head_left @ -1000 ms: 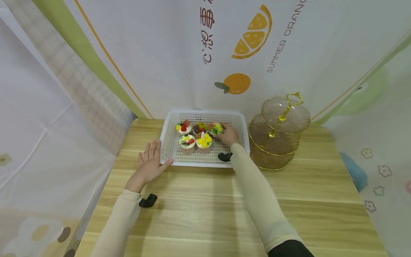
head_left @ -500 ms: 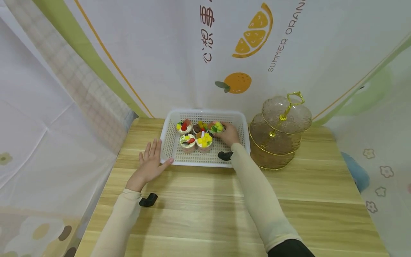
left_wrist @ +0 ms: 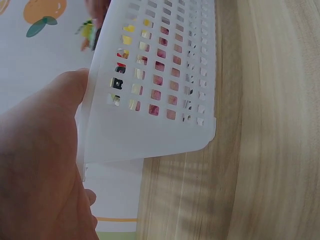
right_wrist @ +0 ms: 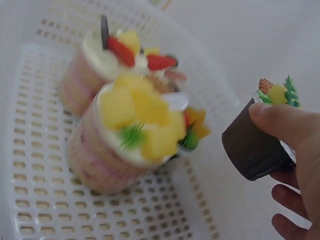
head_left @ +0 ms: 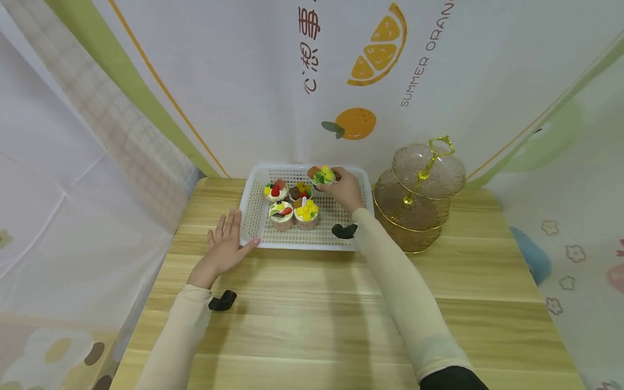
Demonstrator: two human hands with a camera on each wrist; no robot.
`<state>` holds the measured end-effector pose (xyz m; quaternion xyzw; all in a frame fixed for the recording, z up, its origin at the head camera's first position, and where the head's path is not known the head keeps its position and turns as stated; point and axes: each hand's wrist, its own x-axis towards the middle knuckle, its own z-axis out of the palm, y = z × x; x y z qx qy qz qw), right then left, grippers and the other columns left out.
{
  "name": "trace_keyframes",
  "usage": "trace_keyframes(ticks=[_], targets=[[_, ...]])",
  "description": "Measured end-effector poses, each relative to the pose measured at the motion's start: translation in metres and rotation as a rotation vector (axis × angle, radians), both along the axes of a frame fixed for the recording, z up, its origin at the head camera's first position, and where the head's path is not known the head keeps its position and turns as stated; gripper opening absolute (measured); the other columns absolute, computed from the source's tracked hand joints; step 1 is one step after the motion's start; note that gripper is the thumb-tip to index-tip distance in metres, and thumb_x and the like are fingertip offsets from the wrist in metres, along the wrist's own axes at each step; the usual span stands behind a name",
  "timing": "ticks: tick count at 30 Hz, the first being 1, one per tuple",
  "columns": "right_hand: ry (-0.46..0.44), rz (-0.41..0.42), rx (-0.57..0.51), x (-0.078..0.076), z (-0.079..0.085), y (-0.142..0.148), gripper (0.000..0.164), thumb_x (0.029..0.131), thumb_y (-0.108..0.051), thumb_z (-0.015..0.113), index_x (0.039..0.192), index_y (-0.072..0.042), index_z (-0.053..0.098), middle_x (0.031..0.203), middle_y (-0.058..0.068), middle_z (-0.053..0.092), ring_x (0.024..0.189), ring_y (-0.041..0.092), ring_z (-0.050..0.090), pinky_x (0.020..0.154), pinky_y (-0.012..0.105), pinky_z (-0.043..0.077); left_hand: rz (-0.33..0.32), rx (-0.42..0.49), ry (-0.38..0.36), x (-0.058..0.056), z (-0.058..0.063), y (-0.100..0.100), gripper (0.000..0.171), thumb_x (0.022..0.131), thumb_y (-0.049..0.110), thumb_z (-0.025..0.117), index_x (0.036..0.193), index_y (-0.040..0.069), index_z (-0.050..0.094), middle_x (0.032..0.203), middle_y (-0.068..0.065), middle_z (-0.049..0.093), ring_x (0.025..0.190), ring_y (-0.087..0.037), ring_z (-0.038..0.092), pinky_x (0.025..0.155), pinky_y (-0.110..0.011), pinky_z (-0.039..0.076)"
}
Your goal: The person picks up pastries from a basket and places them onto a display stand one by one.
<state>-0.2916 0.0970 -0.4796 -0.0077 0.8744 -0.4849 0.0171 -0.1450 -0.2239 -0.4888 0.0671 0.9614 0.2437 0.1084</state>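
My right hand [head_left: 346,189] grips a dark-walled cupcake [right_wrist: 257,142] topped with green and yellow fruit pieces, thumb on its side. In the head view this cupcake appears over the back of a white perforated plastic basket [head_left: 331,246]. Several other fruit-topped dessert cups stand in the basket: one with yellow cubes [head_left: 306,212], one with white cream [head_left: 281,213], one with a strawberry [head_left: 276,190] and a brown one [head_left: 300,191]. With fingers spread, my left hand [head_left: 220,250] rests against the basket's left side, thumb [left_wrist: 70,87] on the rim.
Right of the basket stands a three-tier clear stand [head_left: 419,200] with gold rims and a gold handle. Both are on a wooden table [head_left: 302,319]. A printed cloth [head_left: 273,81] hangs behind the table, and more cloth hangs at either side.
My right hand has lifted the cupcake up from among the others in the basket, toward the back rim. My left hand stays at the basket's left side.
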Motion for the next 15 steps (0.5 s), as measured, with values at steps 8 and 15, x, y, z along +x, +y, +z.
trace_keyframes(ticks=[8,15], targets=[[0.069,0.018,-0.016,0.015,0.023,0.000,0.073,0.079,-0.040,0.082,0.140,-0.013,0.054,0.134,0.008,0.062,0.120,0.026,0.057,0.101,0.045,0.050,-0.004,0.009,-0.002,0.000,0.001,-0.001,0.097,0.099,0.060,0.043,0.158,0.005,-0.011,0.166,-0.018,-0.016,0.151,-0.045,-0.018,0.111,-0.077,-0.008],[0.110,0.049,0.013,0.037,0.039,0.009,0.073,0.079,-0.044,0.081,0.140,-0.014,0.054,0.131,0.007,0.063,0.117,0.024,0.058,0.100,0.043,0.050,-0.005,0.018,0.002,0.001,0.001,0.000,0.097,0.099,0.060,0.042,0.158,0.005,-0.011,0.166,-0.020,-0.015,0.151,-0.046,-0.018,0.110,-0.077,-0.009]])
